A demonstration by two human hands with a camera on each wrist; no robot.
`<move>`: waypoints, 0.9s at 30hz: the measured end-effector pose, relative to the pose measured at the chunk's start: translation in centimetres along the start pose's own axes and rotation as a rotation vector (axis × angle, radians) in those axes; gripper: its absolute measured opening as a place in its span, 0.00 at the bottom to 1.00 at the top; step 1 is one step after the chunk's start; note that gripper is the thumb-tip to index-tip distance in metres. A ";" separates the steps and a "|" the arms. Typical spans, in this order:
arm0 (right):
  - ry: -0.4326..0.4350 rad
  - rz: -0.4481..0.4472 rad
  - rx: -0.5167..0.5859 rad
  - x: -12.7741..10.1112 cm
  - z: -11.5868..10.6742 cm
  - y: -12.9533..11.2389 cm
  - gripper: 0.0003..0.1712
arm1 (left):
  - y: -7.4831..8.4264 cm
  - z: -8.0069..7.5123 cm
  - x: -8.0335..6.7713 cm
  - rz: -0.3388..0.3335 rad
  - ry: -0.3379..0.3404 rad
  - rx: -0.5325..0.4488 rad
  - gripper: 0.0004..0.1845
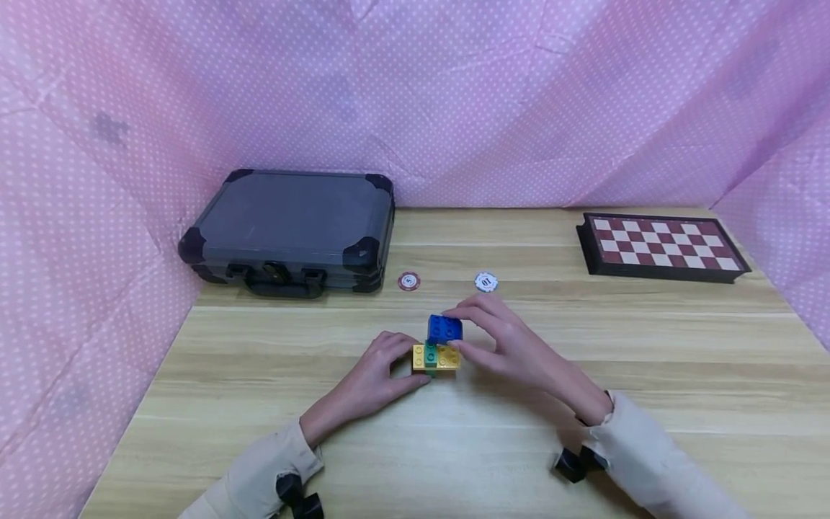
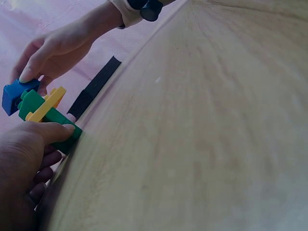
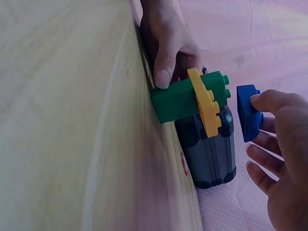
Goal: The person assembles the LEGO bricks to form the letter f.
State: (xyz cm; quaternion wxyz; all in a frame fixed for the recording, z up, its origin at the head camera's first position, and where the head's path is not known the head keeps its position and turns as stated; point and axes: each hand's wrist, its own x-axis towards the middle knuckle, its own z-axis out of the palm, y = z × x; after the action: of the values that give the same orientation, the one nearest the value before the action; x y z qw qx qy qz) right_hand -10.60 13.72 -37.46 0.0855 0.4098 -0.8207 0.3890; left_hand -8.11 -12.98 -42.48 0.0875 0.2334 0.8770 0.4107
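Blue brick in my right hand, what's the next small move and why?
Probably lower the blue brick onto the green brick studs and press. Your right hand pinches it apart from them, and your left hand steadies the stack under the yellow plate.

Three cams: one on my head, one on each wrist.
Head cam looks fwd and down over the wooden table (image 1: 583, 404), mid-range, taking in the pink dotted cloth (image 1: 454, 94) at the back and sides. L wrist cam sits low by the tabletop, rolled sideways, v. close behind my left hand (image 2: 24, 159). R wrist cam is likewise low, rolled and close, looking past my right hand (image 3: 284, 159). All three share the brick stack (image 1: 436, 352) (image 2: 45, 113) (image 3: 192, 98) and both hands.
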 end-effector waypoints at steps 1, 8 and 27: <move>-0.002 -0.012 0.002 -0.1 0.0 -0.1 0.23 | 0.0 0.0 0.0 0.001 0.000 0.001 0.23; -0.019 -0.060 -0.005 -0.5 0.1 -0.3 0.22 | 0.1 0.0 0.0 0.002 0.002 -0.006 0.21; -0.054 -0.061 -0.049 -0.7 0.3 -0.5 0.21 | 0.0 0.0 0.1 0.008 0.005 -0.006 0.20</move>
State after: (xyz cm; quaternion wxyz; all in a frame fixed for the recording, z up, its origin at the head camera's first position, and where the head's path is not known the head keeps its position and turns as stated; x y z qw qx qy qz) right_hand -9.74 13.74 -37.74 0.0851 0.4426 -0.8191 0.3550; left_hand -8.15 -12.93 -42.47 0.0842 0.2355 0.8751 0.4143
